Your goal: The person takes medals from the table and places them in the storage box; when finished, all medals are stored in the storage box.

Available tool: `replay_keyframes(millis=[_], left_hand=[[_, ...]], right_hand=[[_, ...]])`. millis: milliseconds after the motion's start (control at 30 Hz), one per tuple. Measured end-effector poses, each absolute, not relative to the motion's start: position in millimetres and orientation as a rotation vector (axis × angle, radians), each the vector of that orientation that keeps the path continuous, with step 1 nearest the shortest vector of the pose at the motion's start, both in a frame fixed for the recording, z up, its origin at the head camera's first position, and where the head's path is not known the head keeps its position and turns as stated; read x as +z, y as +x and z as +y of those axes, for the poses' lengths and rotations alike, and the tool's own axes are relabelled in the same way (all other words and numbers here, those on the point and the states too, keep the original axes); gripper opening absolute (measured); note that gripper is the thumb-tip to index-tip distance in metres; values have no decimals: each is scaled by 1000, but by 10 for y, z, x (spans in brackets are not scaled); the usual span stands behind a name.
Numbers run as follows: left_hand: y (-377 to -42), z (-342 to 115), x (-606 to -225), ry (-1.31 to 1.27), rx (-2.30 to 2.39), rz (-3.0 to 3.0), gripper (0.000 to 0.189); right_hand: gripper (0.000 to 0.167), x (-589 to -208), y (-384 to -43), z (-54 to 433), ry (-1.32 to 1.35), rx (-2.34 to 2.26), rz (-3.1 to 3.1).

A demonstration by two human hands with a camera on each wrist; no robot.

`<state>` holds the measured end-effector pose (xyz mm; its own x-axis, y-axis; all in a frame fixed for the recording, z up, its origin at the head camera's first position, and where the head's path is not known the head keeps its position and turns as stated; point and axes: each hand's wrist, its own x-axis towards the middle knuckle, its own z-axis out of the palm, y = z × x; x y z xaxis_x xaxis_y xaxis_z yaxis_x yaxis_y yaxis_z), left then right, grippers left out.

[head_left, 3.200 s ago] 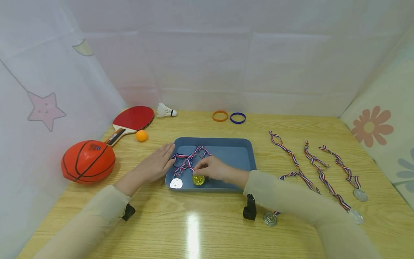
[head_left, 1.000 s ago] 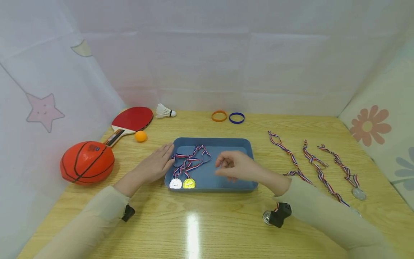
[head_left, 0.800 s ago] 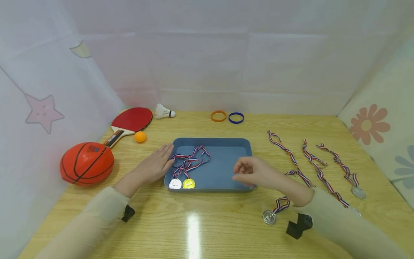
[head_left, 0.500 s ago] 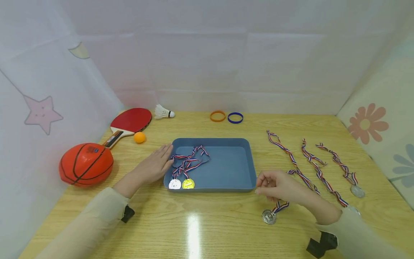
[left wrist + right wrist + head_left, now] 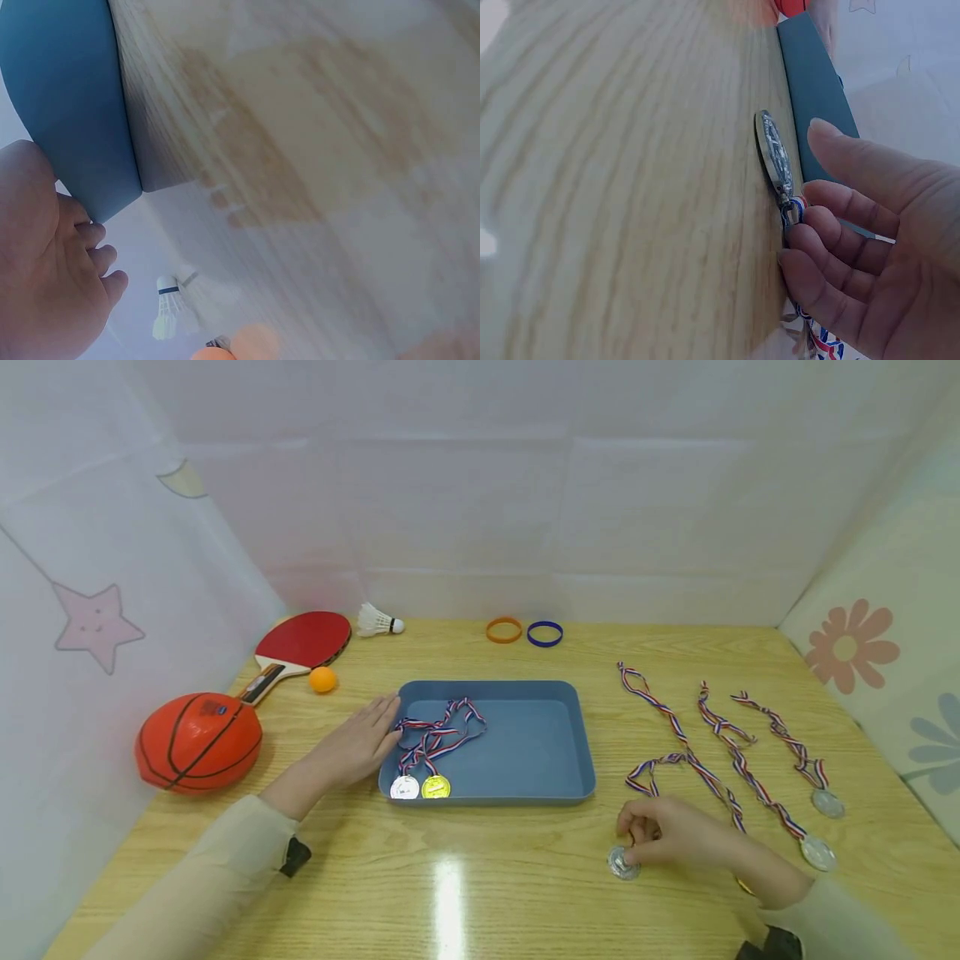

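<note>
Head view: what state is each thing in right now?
Left hand, fingers straight
Right hand, fingers curved, thumb apart
Tray, upright
Tray's silver medal, lying inside
Tray's gold medal, lying inside
Silver medal by right hand, not lifted
Lower right silver medal, lying untouched
Far right silver medal, lying untouched
Outside gold medal, mostly hidden
Paddle, red side up
Shuttlecock, on its side
Orange wristband, flat
Blue wristband, flat
</note>
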<state>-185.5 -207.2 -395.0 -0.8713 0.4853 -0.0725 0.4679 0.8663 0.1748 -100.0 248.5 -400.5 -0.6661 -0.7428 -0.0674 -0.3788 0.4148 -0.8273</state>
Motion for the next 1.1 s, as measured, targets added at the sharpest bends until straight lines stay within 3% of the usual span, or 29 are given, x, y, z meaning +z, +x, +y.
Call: replay_keyframes(millis=[300,800,1000,1100], left_hand=[[-1848,-2065,-3944,740,235,2927,61],[-1848,-2069,-3940,740,236,2926,61],[-1849,-2067,-3936,745,236,2928,61],[-1846,-2062,-3930,749,236,2929,61]], right_hand=[[27,-4038,-933,2473,-1081,-944,2372],[25,-3974,-864,2441,-783,-934,2439],[11,-3979,-880,2492,-747,-1053,2418],[13,-3944,-915,2544,-705,-1149,2391]])
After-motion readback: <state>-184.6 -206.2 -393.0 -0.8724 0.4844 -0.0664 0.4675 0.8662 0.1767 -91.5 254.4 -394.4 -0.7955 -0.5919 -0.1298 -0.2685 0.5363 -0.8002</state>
